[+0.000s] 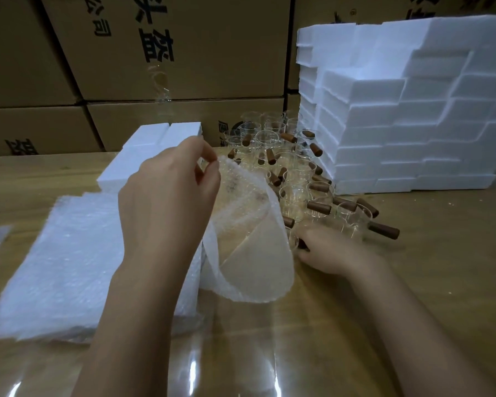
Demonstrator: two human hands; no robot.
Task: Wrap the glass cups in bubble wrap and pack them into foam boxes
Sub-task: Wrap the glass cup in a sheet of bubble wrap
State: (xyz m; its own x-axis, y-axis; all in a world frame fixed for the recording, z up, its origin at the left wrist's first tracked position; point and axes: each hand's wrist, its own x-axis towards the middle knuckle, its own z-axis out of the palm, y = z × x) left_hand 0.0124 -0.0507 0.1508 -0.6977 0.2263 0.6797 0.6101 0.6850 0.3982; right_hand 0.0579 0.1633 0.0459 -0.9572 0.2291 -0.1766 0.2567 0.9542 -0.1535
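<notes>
My left hand [169,193] pinches the top corner of a bubble wrap sheet [249,247] and lifts it off the stack of bubble wrap sheets [78,262] at the left. The sheet hangs curled in mid-table. My right hand [327,250] lies low on the table behind the sheet, fingers curled round the wooden handle of a glass cup [292,239] that the sheet mostly hides. Several more glass cups with brown wooden handles [295,173] crowd the table beyond. Foam boxes [413,116] are piled high at the right.
Two more foam boxes [155,147] lie behind the bubble wrap stack. Cardboard cartons [184,53] form a wall along the back. The wooden table [413,267] has a glossy clear cover near its front edge.
</notes>
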